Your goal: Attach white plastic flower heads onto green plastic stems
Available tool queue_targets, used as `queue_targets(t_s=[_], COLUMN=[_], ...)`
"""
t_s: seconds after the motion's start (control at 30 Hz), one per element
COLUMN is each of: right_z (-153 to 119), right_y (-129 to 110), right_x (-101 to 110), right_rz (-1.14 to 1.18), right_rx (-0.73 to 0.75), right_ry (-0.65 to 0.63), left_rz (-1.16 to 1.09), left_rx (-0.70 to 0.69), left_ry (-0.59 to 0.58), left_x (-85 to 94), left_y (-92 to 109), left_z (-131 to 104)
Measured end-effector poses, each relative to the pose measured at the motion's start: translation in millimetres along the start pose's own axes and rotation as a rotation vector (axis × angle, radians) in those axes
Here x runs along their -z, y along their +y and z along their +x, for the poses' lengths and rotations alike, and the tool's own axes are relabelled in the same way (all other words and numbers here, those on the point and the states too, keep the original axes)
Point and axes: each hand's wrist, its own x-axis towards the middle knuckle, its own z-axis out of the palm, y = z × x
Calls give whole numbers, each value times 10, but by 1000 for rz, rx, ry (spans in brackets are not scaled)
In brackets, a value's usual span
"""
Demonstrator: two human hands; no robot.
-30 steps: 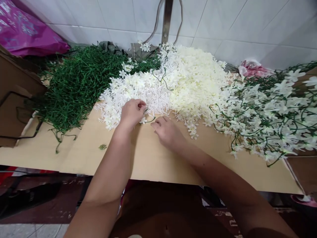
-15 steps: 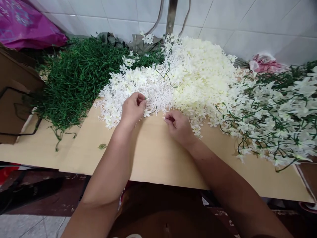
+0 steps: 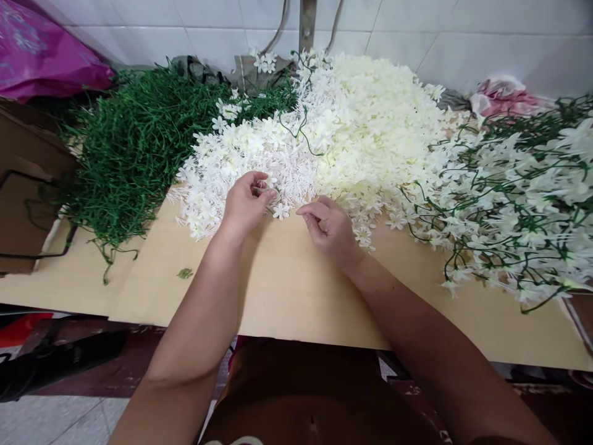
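Note:
My left hand [image 3: 246,201] is closed, thumb and fingers round a thin green flower stem that is mostly hidden. White artificial flowers [image 3: 280,211] show beside its fingertips, two of them near the stem. A short way to the right, my right hand [image 3: 330,227] is closed in a pinch; what lies between its fingertips, if anything, is too small to make out. Just beyond both hands spreads a heap of white and cream flower heads [image 3: 370,130], with their thin white tails showing in the middle. One loose green stem [image 3: 300,131] lies on top of the heap.
Bare green stems [image 3: 139,148] are piled at the left, by a cardboard box [image 3: 32,185] and a purple bag [image 3: 50,55]. Stems with white flowers [image 3: 514,228] lie in a pile at the right. Cardboard [image 3: 296,284] covers the table in front of a tiled wall.
A white flower now shows at my left fingertips, where a green stem end was visible before. My right hand has come slightly nearer to the left. The view has shifted a little.

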Motion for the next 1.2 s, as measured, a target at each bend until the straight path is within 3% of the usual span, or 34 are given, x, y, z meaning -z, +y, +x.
queue_targets(t_s=[0.13,0.23,0.37,0.47,0.57,0.73,0.87,1.03,1.2], right_z=[3,14,20,8,-4,-2,5,-8,-21], right_y=[61,111,154,168,157,71,-17,-80,-55], right_x=[-8,-12,-24,-39,-54,-56,-37,-37,-60], right_rz=[24,60,100,133,187,231,172,157,126], right_rx=[-43,-88,-100,-112,-172,-184,-109,-83,-136], right_ry=[2,4,14,33,50,19,4,20,50], left_rz=[343,514,683,698,549,5,-276,-436,-512], left_rx=[-193,-313,-271,-238,-210,62,181,319,354], left_ry=[88,-28,-249,-211,-108,-53,-123,-290,-360], left_x=[123,161,81,16,-2,-10,-9,-35,-87], left_y=[116,197,181,122,65,55,164,247,234], left_z=[-104,-226,-328,-319,-281,-254,-285,-358,-405])
